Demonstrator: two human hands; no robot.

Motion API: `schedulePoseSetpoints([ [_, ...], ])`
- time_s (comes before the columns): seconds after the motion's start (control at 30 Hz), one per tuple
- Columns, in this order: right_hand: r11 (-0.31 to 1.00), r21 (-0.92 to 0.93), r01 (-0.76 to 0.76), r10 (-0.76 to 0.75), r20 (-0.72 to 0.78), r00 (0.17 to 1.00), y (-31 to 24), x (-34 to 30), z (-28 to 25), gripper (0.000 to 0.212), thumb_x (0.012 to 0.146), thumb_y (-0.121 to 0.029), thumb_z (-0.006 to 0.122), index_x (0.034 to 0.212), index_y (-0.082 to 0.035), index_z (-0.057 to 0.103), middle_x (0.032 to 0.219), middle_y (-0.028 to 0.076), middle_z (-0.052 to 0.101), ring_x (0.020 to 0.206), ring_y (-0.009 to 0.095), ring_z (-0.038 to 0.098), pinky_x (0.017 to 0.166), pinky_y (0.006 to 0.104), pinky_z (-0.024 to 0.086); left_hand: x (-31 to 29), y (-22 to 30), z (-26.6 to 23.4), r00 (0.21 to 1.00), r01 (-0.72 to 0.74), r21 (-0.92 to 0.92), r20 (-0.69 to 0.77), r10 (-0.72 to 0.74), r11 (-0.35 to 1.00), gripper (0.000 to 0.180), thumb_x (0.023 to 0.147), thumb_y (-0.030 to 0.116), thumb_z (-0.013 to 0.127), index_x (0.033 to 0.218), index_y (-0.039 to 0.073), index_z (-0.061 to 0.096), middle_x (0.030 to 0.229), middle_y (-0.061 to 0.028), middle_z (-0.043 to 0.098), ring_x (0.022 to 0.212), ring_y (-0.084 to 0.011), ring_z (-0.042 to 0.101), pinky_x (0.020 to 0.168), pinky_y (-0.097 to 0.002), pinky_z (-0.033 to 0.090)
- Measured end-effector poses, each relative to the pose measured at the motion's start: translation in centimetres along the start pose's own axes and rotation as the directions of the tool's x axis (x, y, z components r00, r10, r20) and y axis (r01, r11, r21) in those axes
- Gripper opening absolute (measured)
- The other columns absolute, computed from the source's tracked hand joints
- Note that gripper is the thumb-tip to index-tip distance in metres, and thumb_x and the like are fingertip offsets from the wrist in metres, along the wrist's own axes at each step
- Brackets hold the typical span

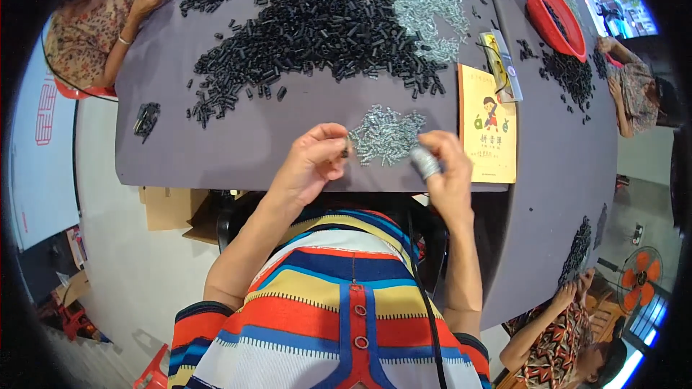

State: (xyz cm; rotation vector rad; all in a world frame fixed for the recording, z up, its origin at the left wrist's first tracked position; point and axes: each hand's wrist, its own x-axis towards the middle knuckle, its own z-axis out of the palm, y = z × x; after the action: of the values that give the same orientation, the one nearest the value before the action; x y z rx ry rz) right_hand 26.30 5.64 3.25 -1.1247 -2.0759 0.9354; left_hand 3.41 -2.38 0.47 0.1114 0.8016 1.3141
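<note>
My left hand (315, 161) is at the near edge of the grey-covered table, thumb and fingertips pinched on a small black piece (345, 148). Just to its right lies a small heap of silver screws (389, 133). On the other side of that heap is my right hand (448, 173), its fingers curled in and slightly blurred. A grey wrapping (425, 163) covers one of its digits; whether a small part sits between the fingertips cannot be made out. Beyond both hands spreads a large pile of black tubular pieces (317, 32).
More silver screws (432, 11) are heaped at the far right of the pile. A yellow booklet (488, 133) lies right of my hand, with glasses (497, 65) beyond it. A red basket (555, 21) is on the adjoining table. A black cluster (146, 120) lies left. Other people work around the tables.
</note>
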Motion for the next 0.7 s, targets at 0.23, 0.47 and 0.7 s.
schedulePoseSetpoints([
  [0.23, 0.987, -0.159, 0.018, -0.021, -0.017, 1.0, 2.5, 3.4, -1.5, 0.026, 0.072, 0.013, 0.053, 0.094, 0.002, 0.061, 0.094, 0.016, 0.061, 0.084, 0.032, 0.062, 0.074, 0.0364, 0.049, 0.0, 0.6, -1.9, 1.0, -0.009, -0.038, 0.023, 0.01, 0.999, 0.016, 0.087, 0.013, 0.06, 0.101, 0.005, 0.06, 0.079, -0.0052, 0.055, 0.064, -0.0133, 0.047, 0.054, -0.0253, 0.037],
  [0.47, 0.955, -0.293, 0.042, -0.005, 0.126, 0.992, 3.0, 5.7, -0.5, 0.029, 0.07, 0.012, 0.051, 0.094, 0.001, 0.062, 0.09, 0.018, 0.06, 0.084, 0.037, 0.059, 0.075, 0.0418, 0.048, -0.2, 0.2, -2.2, 1.0, -0.017, -0.077, 0.02, 0.019, 0.997, 0.016, 0.088, 0.015, 0.06, 0.101, 0.005, 0.059, 0.079, -0.0059, 0.053, 0.065, -0.0141, 0.047, 0.054, -0.0256, 0.037],
  [0.7, 0.928, -0.367, 0.065, -0.074, -0.011, 0.997, 4.6, 6.0, -0.2, 0.03, 0.069, 0.008, 0.056, 0.096, -0.003, 0.061, 0.089, 0.018, 0.058, 0.085, 0.039, 0.059, 0.075, 0.0456, 0.048, 0.1, 0.1, -2.1, 0.999, -0.025, -0.076, 0.03, 0.028, 0.997, 0.015, 0.089, 0.014, 0.06, 0.1, 0.005, 0.058, 0.079, -0.0063, 0.054, 0.065, -0.0142, 0.047, 0.054, -0.0259, 0.038],
])
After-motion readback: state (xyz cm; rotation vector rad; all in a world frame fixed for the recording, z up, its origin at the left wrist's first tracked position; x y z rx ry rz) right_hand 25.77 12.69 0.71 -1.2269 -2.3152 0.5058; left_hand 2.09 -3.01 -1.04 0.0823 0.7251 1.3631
